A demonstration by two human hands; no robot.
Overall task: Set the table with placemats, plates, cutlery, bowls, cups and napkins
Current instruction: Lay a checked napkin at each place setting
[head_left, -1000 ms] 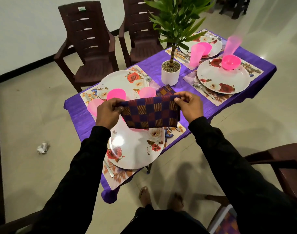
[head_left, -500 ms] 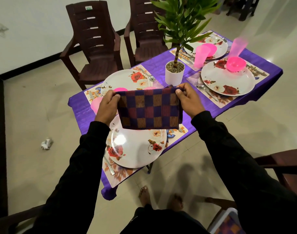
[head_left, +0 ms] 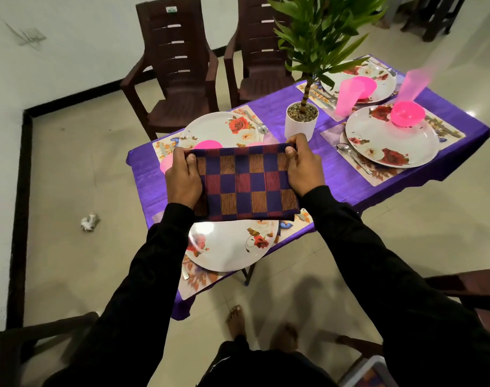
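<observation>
A folded checkered napkin [head_left: 245, 182] in purple, red and gold hangs spread between my hands above the near plate [head_left: 232, 247]. My left hand [head_left: 182, 180] grips its left edge and my right hand [head_left: 303, 166] grips its right edge. The purple-clothed table [head_left: 338, 177] carries four floral plates on placemats, among them a far-left plate [head_left: 218, 129] and a right plate [head_left: 388, 141] with a pink bowl [head_left: 407, 114]. Pink cups [head_left: 347, 96] and spoons [head_left: 352, 157] lie at the settings. The napkin hides most of the near setting's pink bowls and cup.
A potted green plant [head_left: 302, 121] stands mid-table just beyond my right hand. Two brown plastic chairs [head_left: 176, 68] stand behind the table, with another chair arm [head_left: 467, 286] at my right. Crumpled paper [head_left: 89, 222] lies on the floor at left.
Both hands have raised the napkin and turned it to face me, pulling it flat and wider; the view has moved closer to the table.
</observation>
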